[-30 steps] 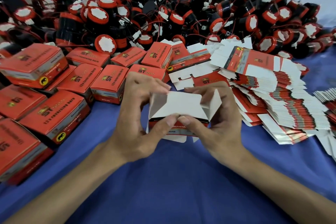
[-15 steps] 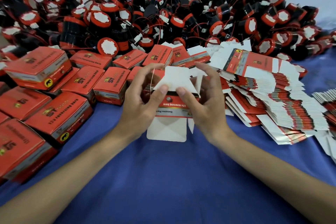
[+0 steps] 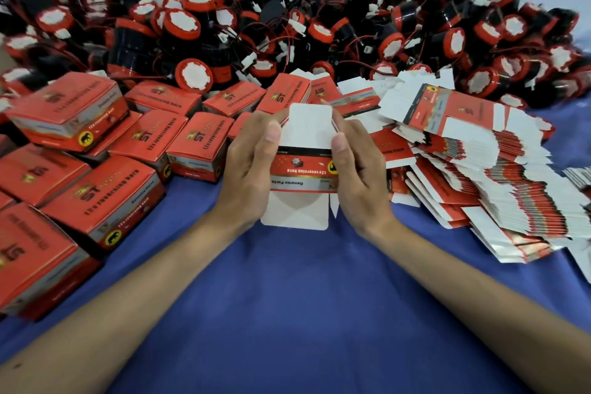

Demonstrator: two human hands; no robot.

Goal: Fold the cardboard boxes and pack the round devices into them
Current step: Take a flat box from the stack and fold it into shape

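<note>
A half-folded red and white cardboard box (image 3: 303,166) is held upright above the blue cloth, white flaps sticking out at its top and bottom. My left hand (image 3: 252,163) grips its left side with the thumb on the front. My right hand (image 3: 358,163) grips its right side the same way. A large heap of round black and red devices (image 3: 287,25) with red wires fills the back. A fanned stack of flat unfolded boxes (image 3: 495,169) lies to the right.
Several closed red boxes (image 3: 105,150) stand in rows on the left, reaching the near left edge. A blue cloth (image 3: 303,297) covers the table in front of me. A pale wall rises behind the heap.
Both hands raised the box and moved it away from me. It turned from lying open with its white inside up to standing upright with the printed side facing me.
</note>
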